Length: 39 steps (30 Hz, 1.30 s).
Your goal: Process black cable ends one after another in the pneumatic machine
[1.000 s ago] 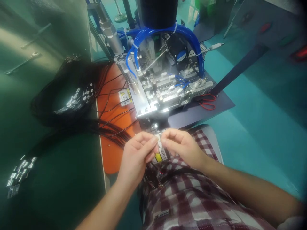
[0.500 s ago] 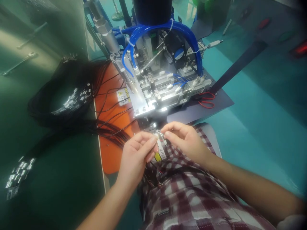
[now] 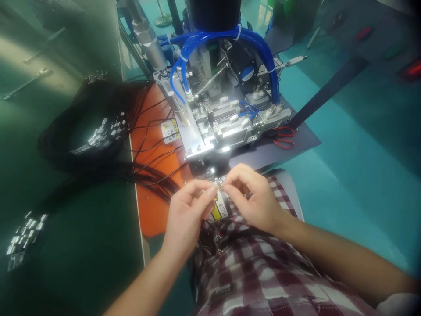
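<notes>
My left hand (image 3: 189,208) pinches something too small to make out, held between thumb and forefinger. My right hand (image 3: 251,195) meets it fingertip to fingertip, its thumb and forefinger closed on a part of the same small thing. Both hands are just in front of the metal machine (image 3: 223,118), above a white and yellow label (image 3: 219,210). Black cables (image 3: 158,182) run over the orange board (image 3: 153,213) towards my left hand. Below my hands, thin bare wire ends (image 3: 219,237) show against the checked cloth on my lap.
Blue air tubes (image 3: 226,35) arch over the machine. A dark bundle of cables with shiny ends (image 3: 103,136) lies at the left, with more shiny ends (image 3: 28,235) lower down. Red wire loops (image 3: 284,138) rest on the dark plate (image 3: 305,140). A control box (image 3: 375,44) is at upper right.
My right hand has shifted slightly up and its fingers have curled in more, close against the left fingertips. My left hand has hardly moved.
</notes>
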Available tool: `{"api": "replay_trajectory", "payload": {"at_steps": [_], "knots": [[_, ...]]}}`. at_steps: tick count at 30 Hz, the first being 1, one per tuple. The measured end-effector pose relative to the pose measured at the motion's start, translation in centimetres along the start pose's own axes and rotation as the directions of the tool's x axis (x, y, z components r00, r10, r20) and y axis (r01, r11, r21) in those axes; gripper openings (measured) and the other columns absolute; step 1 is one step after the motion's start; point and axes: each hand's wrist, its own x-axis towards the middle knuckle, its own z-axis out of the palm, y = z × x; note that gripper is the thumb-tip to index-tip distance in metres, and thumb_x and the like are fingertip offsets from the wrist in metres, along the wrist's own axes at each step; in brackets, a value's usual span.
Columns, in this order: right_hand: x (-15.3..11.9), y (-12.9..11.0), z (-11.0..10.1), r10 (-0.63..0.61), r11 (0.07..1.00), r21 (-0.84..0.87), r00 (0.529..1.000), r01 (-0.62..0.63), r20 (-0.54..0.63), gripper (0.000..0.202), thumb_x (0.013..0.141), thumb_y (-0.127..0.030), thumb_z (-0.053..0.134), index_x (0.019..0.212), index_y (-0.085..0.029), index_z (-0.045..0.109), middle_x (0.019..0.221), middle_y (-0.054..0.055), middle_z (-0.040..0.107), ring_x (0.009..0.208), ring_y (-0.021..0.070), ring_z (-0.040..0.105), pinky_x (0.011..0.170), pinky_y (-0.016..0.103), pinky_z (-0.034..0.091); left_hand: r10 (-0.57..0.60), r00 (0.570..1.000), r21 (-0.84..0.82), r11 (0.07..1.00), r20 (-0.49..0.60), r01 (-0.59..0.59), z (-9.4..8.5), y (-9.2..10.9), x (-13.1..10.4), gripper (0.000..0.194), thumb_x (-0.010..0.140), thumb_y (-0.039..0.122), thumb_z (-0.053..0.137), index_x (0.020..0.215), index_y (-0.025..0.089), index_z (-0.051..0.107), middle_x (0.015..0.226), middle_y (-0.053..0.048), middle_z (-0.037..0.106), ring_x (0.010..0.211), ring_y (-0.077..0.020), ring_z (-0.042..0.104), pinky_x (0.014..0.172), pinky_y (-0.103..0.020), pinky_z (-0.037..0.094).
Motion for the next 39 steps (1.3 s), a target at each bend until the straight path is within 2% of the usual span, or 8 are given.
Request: {"api": "replay_trajectory", "payload": {"at_steps": [3, 6, 9, 15, 17, 26, 32, 39], "knots": [[-0.1, -0.2, 0.6, 0.243, 0.953, 0.17, 0.968, -0.249, 0.055, 0.012, 0.088, -0.018, 0.054, 0.076, -0.018, 0.054, 0.071, -0.002, 0.05, 0.06, 0.0091, 0.046, 0.054, 0.022, 0.038, 0.011, 1.0, 0.006, 1.0, -0.014, -0.011, -0.1, -0.2, -0.1, 0.013, 0.079, 0.028, 0.071, 0.08, 0.017, 0.065, 0.054, 0.005, 0.047, 0.05, -0.0041, 0.037, 0.05, -0.018, 0.028], [0.0, -0.3, 0.7, 0.451, 0.819, 0.301, 0.872, -0.489, 0.189, 0.014, 0.089, -0.023, 0.052, 0.076, -0.018, 0.052, 0.06, -0.006, 0.044, 0.051, 0.0076, 0.039, 0.046, 0.02, 0.032, 0.028, 1.0, -0.006, 1.0, -0.012, -0.028, -0.1, 0.0, -0.2, 0.012, 0.079, 0.027, 0.072, 0.079, 0.017, 0.066, 0.057, 0.004, 0.049, 0.051, -0.0041, 0.038, 0.051, -0.019, 0.029], [0.0, -0.5, 0.2, 0.53, 0.723, 0.354, 0.805, -0.594, 0.267, 0.019, 0.09, -0.027, 0.05, 0.073, -0.018, 0.049, 0.052, -0.009, 0.036, 0.045, 0.0065, 0.03, 0.042, 0.02, 0.025, 0.048, 0.999, -0.003, 0.999, -0.019, -0.048, -0.1, 0.3, 0.0, 0.013, 0.079, 0.027, 0.071, 0.078, 0.016, 0.066, 0.055, 0.004, 0.048, 0.05, -0.0045, 0.039, 0.052, -0.019, 0.03], [0.1, -0.8, -0.8, 0.505, 0.782, 0.318, 0.844, -0.536, 0.179, 0.015, 0.089, -0.031, 0.054, 0.082, -0.018, 0.056, 0.055, -0.007, 0.042, 0.046, 0.0073, 0.035, 0.042, 0.02, 0.027, -0.003, 1.0, 0.01, 1.0, 0.0, 0.003, 0.0, 0.2, 0.5, 0.015, 0.081, 0.028, 0.069, 0.077, 0.015, 0.062, 0.057, 0.003, 0.051, 0.047, -0.0036, 0.037, 0.049, -0.019, 0.027], [0.2, -0.7, -0.8, 0.494, 0.794, 0.297, 0.848, -0.53, 0.194, 0.015, 0.087, -0.031, 0.056, 0.082, -0.018, 0.059, 0.057, -0.006, 0.044, 0.048, 0.0076, 0.037, 0.044, 0.021, 0.029, 0.003, 1.0, 0.018, 1.0, 0.0, -0.003, 0.0, 0.1, 0.4, 0.015, 0.081, 0.028, 0.068, 0.078, 0.015, 0.062, 0.058, 0.003, 0.052, 0.048, -0.0036, 0.037, 0.05, -0.019, 0.028], [0.8, -0.8, 0.3, 0.488, 0.768, 0.37, 0.852, -0.522, 0.189, 0.015, 0.077, -0.029, 0.067, 0.073, -0.016, 0.061, 0.074, 0.001, 0.059, 0.066, 0.0125, 0.051, 0.052, 0.022, 0.037, -0.002, 1.0, 0.068, 0.998, -0.008, 0.003, -0.1, -0.3, 0.2, 0.015, 0.08, 0.029, 0.071, 0.08, 0.016, 0.063, 0.06, 0.003, 0.051, 0.05, -0.0036, 0.039, 0.048, -0.018, 0.027], [0.3, -0.5, 0.5, 0.503, 0.722, 0.453, 0.846, -0.524, 0.178, 0.019, 0.074, -0.033, 0.072, 0.075, -0.016, 0.064, 0.067, -0.002, 0.057, 0.057, 0.0091, 0.046, 0.048, 0.021, 0.036, 0.006, 1.0, 0.038, 0.999, -0.023, -0.005, -0.1, -0.4, 0.1, 0.015, 0.08, 0.029, 0.071, 0.08, 0.016, 0.063, 0.058, 0.003, 0.051, 0.05, -0.0043, 0.039, 0.049, -0.018, 0.028], [0.2, -0.7, 0.8, 0.528, 0.633, 0.528, 0.815, -0.566, 0.239, 0.02, 0.072, -0.032, 0.073, 0.072, -0.016, 0.061, 0.049, -0.009, 0.043, 0.043, 0.0046, 0.031, 0.04, 0.019, 0.025, 0.034, 0.999, 0.003, 0.999, -0.027, -0.034, 0.0, -0.5, -0.1, 0.016, 0.081, 0.03, 0.069, 0.077, 0.016, 0.062, 0.061, 0.003, 0.052, 0.05, -0.0041, 0.04, 0.05, -0.018, 0.03]]}}
